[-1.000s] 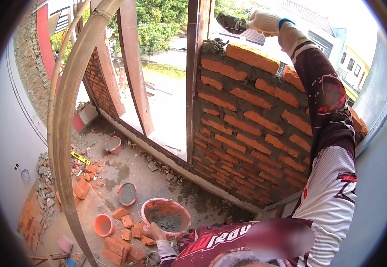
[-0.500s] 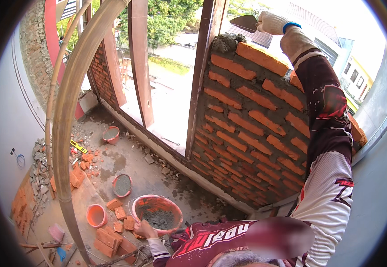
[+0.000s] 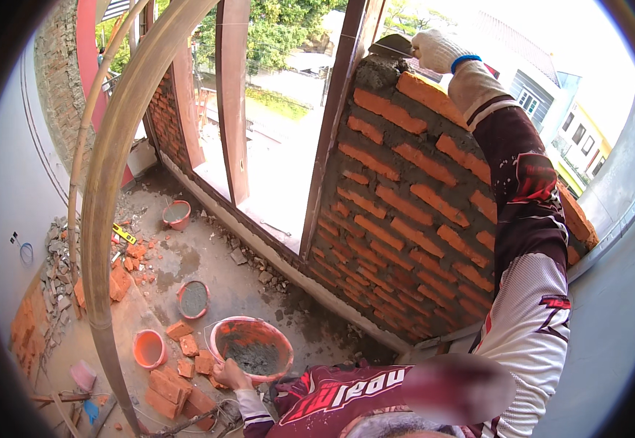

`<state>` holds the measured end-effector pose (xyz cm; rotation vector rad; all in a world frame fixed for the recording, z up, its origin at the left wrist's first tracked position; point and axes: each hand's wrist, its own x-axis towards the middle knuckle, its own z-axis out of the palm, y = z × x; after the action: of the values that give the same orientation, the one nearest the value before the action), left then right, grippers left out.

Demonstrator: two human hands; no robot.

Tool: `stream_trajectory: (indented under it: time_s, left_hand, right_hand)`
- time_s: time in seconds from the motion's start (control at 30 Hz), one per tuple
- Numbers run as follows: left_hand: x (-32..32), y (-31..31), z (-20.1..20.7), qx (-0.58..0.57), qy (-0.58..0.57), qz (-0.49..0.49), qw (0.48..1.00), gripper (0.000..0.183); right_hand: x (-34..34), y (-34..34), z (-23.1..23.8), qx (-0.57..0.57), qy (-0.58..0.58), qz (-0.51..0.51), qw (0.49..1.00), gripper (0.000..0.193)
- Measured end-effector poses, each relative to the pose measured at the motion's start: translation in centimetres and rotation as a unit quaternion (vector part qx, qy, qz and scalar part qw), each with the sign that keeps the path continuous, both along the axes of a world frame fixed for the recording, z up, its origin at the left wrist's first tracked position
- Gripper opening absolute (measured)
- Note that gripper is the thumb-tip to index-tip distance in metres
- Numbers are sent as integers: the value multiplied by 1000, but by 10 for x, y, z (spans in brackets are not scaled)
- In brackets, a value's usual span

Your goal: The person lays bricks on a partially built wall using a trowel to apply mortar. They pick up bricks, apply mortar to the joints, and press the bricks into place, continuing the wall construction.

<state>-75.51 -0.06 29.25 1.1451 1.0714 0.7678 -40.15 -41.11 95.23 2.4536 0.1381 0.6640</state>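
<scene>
My right hand [image 3: 438, 51], in a white knit glove with a blue cuff, is closed on a trowel at the top of a brick wall [image 3: 414, 197]. The trowel's dark blade [image 3: 392, 45] lies against a lump of grey mortar [image 3: 380, 73] beside the window post. An orange brick [image 3: 430, 96] sits on the top course just right of that lump. Down at the lower left, my bare left hand [image 3: 231, 374] grips the rim of a wide pinkish-red tub [image 3: 287, 343]. Grey mortar [image 3: 255, 358] lies in the tub's bottom.
Near the tub are loose bricks [image 3: 170, 392], an orange bucket [image 3: 149, 349] and smaller buckets of grey mix [image 3: 194, 299]. Rubble [image 3: 60, 255] and a yellow spirit level [image 3: 124, 233] lie farther left. A thick curved bamboo pole [image 3: 102, 212] crosses the view.
My right hand has moved a little left and down, bringing the trowel blade onto the mortar lump. My left hand stays at the tub's rim. The whole view has shifted slightly.
</scene>
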Motion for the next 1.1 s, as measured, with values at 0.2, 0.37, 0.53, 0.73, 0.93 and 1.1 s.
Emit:
stream_trajectory:
  time_s: [0.2, 0.37, 0.53, 0.73, 0.93, 1.1]
  left_hand:
    - [7, 3, -7, 20, 10, 22, 999, 29]
    - [15, 1, 5, 20, -30, -14, 999, 29]
    - [21, 2, 21, 33, 9, -20, 999, 28]
    - [29, -6, 14, 34, 50, -50, 997, 24]
    - [31, 2, -4, 24, 20, -53, 998, 22]
    - [48, 2, -11, 99, 3, -100, 990, 21]
  right_hand:
    - [-66, -22, -32, 276, -91, 108, 951, 34]
    - [-100, 20, -188, 391, -10, 145, 909, 39]
    - [-65, 51, -243, 429, -30, 89, 899, 38]
    - [-42, 44, -250, 531, -105, 49, 840, 42]
    - [-65, 28, -286, 604, -141, 67, 782, 49]
    - [-119, 33, -338, 630, -57, 124, 765, 51]
